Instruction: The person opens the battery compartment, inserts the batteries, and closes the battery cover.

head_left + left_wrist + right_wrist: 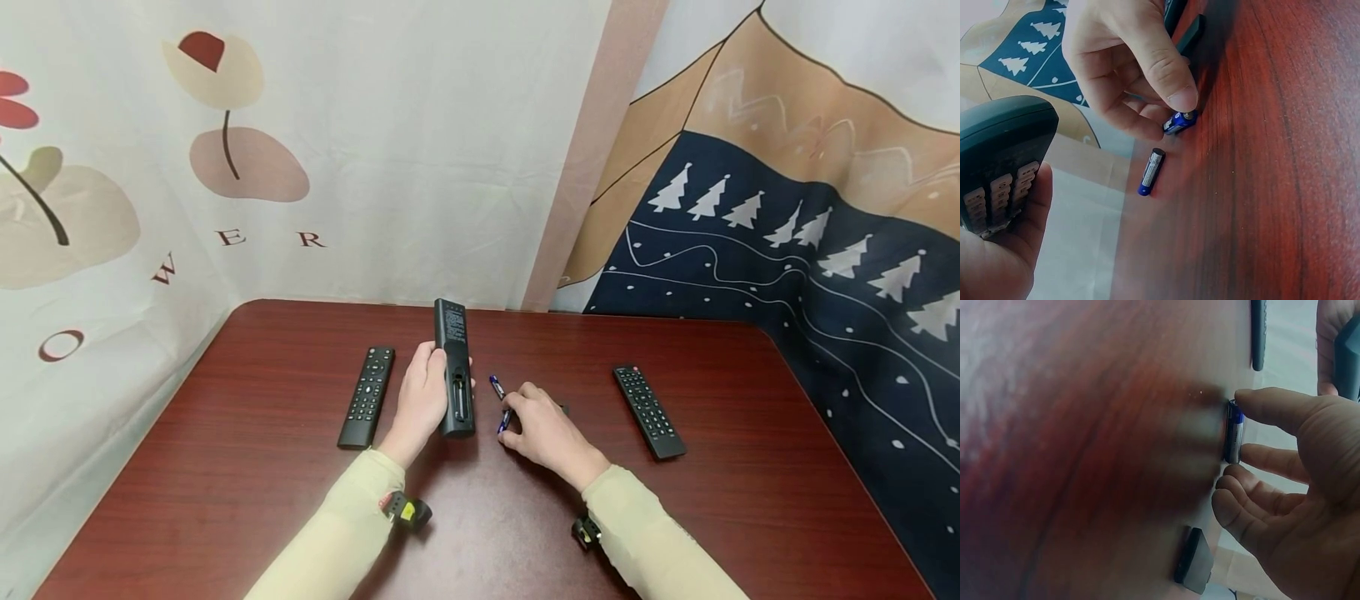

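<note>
My left hand (423, 396) grips a black remote control (453, 333) above the table, its back towards me. The battery compartment (460, 400) is uncovered, and a narrow light strip shows inside; I cannot tell what it is. On the table to its right, my right hand (543, 429) pinches a blue-and-silver battery (1234, 431) between thumb and forefinger. Just beyond those fingers lies a second battery (1152, 172). A small black cover-like piece (1195, 561) rests on the table, mostly hidden behind the right hand in the head view.
One black remote control (367, 398) lies buttons up left of the left hand. Another remote control (648, 412) lies to the right of the right hand. The brown table (225, 467) ends at the back against a printed curtain (420, 167).
</note>
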A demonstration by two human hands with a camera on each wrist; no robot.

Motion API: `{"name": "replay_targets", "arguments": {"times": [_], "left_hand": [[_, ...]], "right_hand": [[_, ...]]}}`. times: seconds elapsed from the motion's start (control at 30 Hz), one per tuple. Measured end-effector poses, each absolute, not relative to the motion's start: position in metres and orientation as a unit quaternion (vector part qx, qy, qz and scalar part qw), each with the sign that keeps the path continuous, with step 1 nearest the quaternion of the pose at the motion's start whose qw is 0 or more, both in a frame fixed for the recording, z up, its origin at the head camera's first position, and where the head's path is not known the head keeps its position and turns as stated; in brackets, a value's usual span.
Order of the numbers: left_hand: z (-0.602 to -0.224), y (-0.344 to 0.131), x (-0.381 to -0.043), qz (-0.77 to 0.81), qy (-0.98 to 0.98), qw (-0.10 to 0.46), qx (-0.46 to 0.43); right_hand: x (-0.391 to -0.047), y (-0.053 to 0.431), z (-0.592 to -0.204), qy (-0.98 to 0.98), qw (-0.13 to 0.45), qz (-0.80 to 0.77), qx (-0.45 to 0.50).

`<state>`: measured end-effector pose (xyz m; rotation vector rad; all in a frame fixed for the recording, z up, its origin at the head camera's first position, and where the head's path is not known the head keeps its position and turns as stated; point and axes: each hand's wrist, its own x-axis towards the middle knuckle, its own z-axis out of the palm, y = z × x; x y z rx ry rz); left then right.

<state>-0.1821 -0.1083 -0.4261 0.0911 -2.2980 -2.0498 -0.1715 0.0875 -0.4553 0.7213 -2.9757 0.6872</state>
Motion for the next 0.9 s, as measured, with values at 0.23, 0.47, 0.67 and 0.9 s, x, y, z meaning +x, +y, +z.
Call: {"name": "replay_targets", "arguments": {"times": [0.23,0.47,0.67,0.9], "left_hand": [[-0.4254,-0.1091,-0.1812,-0.666,-0.745,0.027,0.034],[-0.4255,-0.1084,-0.1816,-0.667,-0.744,0.025,0.035],[-0.4264,-0.1075,-0.1817,-0.664,-0.747,0.03,0.031],[-0.427,-0.1075,-0.182,-0.663,-0.748,0.028,0.033]], "right_hand": [[-0.1708,0.0868,-0.4569,-0.949,0.003,0.216,0.231],[-0.1723,0.0869,-0.4576,-0.948,0.013,0.213,0.235],[-0.1722,0.0883,-0.4582,-0.947,0.017,0.213,0.239],[-0.1711,0.09,-0.4568,-0.943,0.031,0.223,0.244]]}}
